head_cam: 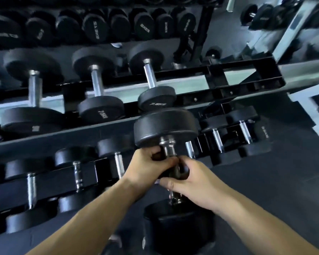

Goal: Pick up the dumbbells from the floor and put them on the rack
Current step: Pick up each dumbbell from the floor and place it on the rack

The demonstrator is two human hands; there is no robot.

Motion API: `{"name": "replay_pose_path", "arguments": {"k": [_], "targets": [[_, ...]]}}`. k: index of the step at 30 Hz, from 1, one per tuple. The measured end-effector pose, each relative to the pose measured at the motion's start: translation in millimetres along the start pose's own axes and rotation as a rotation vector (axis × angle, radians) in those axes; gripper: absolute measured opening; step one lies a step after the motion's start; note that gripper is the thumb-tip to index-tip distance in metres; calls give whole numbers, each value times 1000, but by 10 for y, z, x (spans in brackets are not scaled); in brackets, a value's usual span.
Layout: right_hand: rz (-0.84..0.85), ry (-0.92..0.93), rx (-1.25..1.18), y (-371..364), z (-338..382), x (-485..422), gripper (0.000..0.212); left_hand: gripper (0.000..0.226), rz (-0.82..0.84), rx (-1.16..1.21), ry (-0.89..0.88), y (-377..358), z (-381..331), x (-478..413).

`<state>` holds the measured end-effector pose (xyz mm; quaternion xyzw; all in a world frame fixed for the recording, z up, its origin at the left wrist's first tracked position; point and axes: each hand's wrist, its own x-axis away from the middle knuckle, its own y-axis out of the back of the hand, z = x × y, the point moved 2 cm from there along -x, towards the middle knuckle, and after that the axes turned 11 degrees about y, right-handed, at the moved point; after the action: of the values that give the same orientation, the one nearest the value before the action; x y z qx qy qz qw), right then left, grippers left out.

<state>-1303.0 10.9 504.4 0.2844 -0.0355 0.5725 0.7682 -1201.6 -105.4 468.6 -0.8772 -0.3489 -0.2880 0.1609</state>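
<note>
A black dumbbell (164, 127) with a chrome handle hangs in the air in front of the rack (245, 78), its far head level with the gap at the right end of the middle shelf. My left hand (145, 168) grips the upper part of the handle from the left. My right hand (190, 184) wraps the lower part from the right. The near head (179, 225) points down toward me. My fingers cover most of the handle.
The middle shelf holds three dumbbells (147, 89) to the left of the gap. The lower shelf carries several smaller dumbbells (77, 170). A top shelf is lined with large black dumbbells (144, 24). Dark rubber floor (276, 181) lies to the right, with a pale metal frame (302, 102) beyond.
</note>
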Motion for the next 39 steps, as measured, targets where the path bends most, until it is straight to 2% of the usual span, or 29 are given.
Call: {"name": "replay_pose_path", "arguments": {"k": [5, 10, 16, 20, 28, 31, 36, 39], "targets": [[-25, 19, 35, 944, -201, -378, 43, 10, 42, -3, -29, -681, -457, -654], [-28, 38, 80, 1693, -320, -936, 48, 10, 20, -3, -60, -1103, -906, -1324], [12, 60, 82, 2424, -310, -1712, 43, 12, -5, 52, -27, -1369, -1489, -2059], [59, 109, 88, 2789, -344, -2293, 40, 8, -97, 77, -36, -1448, -1783, -2556], [175, 238, 103, 3135, -430, -3296, 45, 9, -277, 99, -113, -1426, -2141, -3253], [205, 269, 131, 3192, -443, -3525, 36, 9, -310, 171, -101, -1422, -2146, -3413], [268, 261, 162, 3207, -542, -3781, 37, 10, -382, 195, -71, -1393, -2042, -3668], [309, 251, 199, 3198, -564, -3889, 34, 9, -363, 209, -77, -1365, -1981, -3790]]}}
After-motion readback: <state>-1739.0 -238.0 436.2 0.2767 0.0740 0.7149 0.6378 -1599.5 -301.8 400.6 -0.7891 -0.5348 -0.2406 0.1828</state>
